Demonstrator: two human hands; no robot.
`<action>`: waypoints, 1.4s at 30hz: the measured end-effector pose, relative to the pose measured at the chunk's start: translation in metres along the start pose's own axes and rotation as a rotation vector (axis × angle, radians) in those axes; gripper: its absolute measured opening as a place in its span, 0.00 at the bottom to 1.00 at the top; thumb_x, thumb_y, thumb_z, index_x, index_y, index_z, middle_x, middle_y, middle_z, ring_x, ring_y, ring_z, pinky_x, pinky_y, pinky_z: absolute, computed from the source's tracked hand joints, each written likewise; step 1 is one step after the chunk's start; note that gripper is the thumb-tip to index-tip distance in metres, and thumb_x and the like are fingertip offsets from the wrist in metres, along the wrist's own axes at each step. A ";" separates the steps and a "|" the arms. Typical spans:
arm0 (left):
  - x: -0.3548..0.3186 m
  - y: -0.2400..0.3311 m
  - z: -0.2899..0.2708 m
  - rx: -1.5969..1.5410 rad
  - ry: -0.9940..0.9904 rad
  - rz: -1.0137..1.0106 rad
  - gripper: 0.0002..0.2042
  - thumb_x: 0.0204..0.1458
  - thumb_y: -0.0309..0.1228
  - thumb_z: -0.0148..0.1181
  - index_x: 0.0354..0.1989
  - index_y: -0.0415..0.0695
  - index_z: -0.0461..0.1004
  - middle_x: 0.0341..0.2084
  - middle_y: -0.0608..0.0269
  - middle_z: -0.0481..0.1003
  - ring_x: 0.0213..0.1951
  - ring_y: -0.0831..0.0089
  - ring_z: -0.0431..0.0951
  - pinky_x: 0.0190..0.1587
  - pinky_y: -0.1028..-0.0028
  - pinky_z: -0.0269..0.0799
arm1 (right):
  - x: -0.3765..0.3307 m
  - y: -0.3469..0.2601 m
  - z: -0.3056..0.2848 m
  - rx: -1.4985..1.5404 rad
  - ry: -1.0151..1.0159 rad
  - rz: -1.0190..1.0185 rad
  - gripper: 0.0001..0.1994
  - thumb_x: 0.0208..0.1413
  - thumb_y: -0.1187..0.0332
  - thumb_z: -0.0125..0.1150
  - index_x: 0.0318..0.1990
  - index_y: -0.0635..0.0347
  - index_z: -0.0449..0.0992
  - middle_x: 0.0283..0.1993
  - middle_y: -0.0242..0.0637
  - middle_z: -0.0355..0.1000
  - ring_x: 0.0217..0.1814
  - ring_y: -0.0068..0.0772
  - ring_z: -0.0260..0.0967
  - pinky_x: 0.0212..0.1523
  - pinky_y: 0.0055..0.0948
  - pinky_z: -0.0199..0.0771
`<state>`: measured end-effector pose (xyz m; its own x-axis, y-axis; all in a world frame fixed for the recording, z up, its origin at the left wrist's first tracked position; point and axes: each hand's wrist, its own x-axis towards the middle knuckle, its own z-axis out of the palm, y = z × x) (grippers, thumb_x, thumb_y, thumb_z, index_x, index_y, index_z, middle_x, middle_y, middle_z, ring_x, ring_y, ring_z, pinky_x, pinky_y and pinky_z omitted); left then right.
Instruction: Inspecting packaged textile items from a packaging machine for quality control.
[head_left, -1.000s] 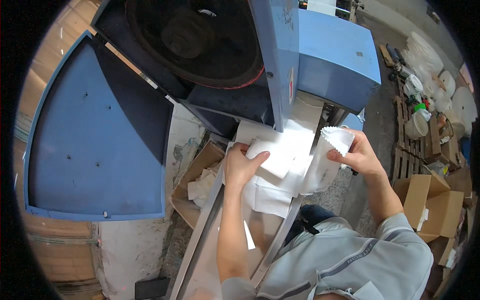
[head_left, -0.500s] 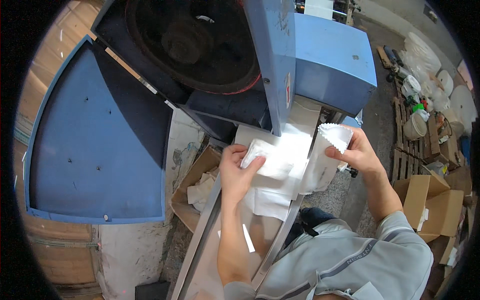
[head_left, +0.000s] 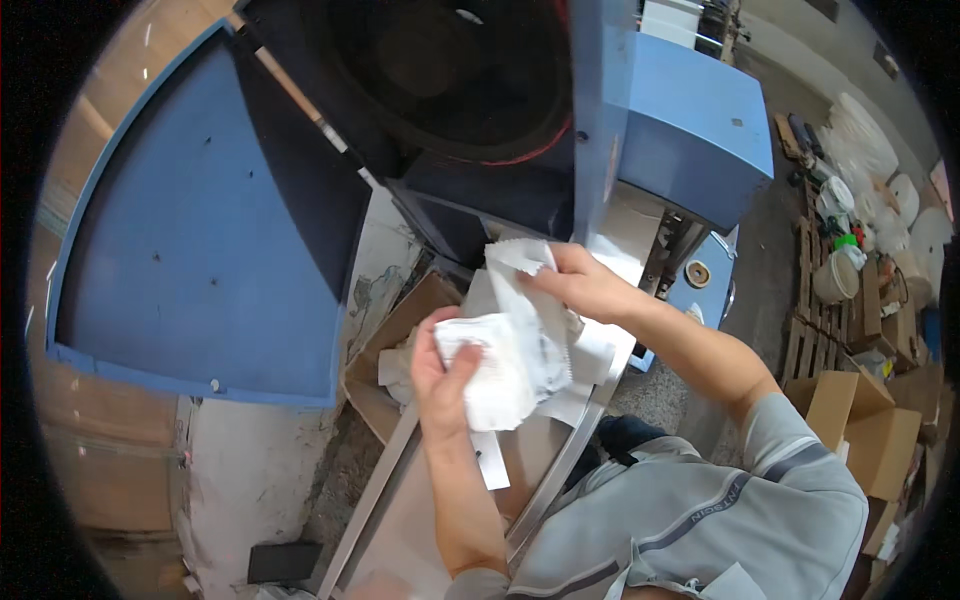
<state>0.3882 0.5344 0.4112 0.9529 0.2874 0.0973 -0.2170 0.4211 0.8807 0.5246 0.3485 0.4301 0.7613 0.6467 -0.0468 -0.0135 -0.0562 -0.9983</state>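
My left hand (head_left: 440,372) is closed on a stack of small white paper bags (head_left: 498,390), thumb on top and fingers beneath. My right hand (head_left: 588,284) pinches the upper end of another white paper bag (head_left: 530,310) with zigzag-cut edges. That bag hangs slightly blurred beside the stack and partly overlaps it. Both hands are over a sloping metal tray (head_left: 400,545) with raised sides. More white paper (head_left: 580,395) and a white strip (head_left: 490,462) lie on the tray, partly hidden by what I hold.
The blue machine (head_left: 690,120) stands ahead, its blue door (head_left: 200,230) swung out at left. Left of the tray, a cardboard box (head_left: 362,385) holds crumpled paper. An open cardboard box (head_left: 870,430) and wooden pallets (head_left: 808,300) with buckets are at right.
My right hand has moved left with its bag, up against the stack. The left hand has shifted left and down with the stack. The whole view has turned slightly.
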 end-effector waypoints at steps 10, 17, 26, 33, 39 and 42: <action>-0.013 -0.024 -0.010 0.219 0.220 0.064 0.20 0.50 0.21 0.69 0.49 0.36 0.67 0.38 0.59 0.78 0.38 0.76 0.78 0.42 0.77 0.74 | 0.024 0.014 0.061 0.284 -0.265 -0.037 0.24 0.54 0.68 0.67 0.57 0.67 0.69 0.50 0.38 0.74 0.52 0.26 0.70 0.53 0.28 0.70; -0.012 -0.032 -0.006 0.279 0.267 0.145 0.22 0.50 0.26 0.71 0.49 0.36 0.66 0.41 0.57 0.76 0.42 0.75 0.76 0.45 0.76 0.73 | 0.017 0.007 0.060 0.145 -0.214 -0.040 0.24 0.50 0.74 0.70 0.55 0.68 0.69 0.48 0.38 0.75 0.49 0.26 0.72 0.51 0.29 0.73; -0.029 -0.023 0.008 0.250 0.195 -0.136 0.21 0.52 0.35 0.71 0.46 0.33 0.71 0.41 0.60 0.77 0.39 0.77 0.76 0.43 0.75 0.73 | 0.012 0.007 0.052 0.190 -0.055 -0.098 0.21 0.50 0.75 0.67 0.52 0.70 0.70 0.43 0.39 0.77 0.43 0.25 0.74 0.44 0.27 0.75; -0.040 -0.017 -0.018 0.271 0.076 -0.072 0.30 0.49 0.23 0.67 0.62 0.32 0.64 0.51 0.54 0.73 0.50 0.72 0.74 0.54 0.73 0.69 | 0.025 -0.004 0.031 0.412 0.069 0.027 0.19 0.57 0.69 0.62 0.54 0.69 0.71 0.44 0.38 0.77 0.42 0.26 0.75 0.42 0.26 0.76; -0.042 0.012 -0.041 0.225 0.049 0.051 0.32 0.49 0.26 0.66 0.63 0.32 0.62 0.51 0.54 0.74 0.50 0.70 0.76 0.54 0.71 0.70 | 0.028 -0.015 0.025 0.490 0.042 0.043 0.18 0.62 0.66 0.58 0.55 0.69 0.69 0.44 0.39 0.76 0.41 0.26 0.75 0.40 0.27 0.76; -0.025 -0.003 -0.050 0.155 0.316 0.018 0.19 0.56 0.25 0.62 0.54 0.34 0.69 0.47 0.58 0.76 0.46 0.74 0.76 0.51 0.74 0.71 | 0.019 -0.028 0.028 0.540 -0.002 0.060 0.18 0.62 0.66 0.59 0.54 0.69 0.69 0.45 0.39 0.75 0.42 0.26 0.75 0.41 0.27 0.75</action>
<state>0.3541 0.5688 0.3831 0.8315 0.5553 -0.0137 -0.1747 0.2847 0.9426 0.5216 0.3833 0.4566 0.7478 0.6559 -0.1034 -0.3882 0.3055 -0.8695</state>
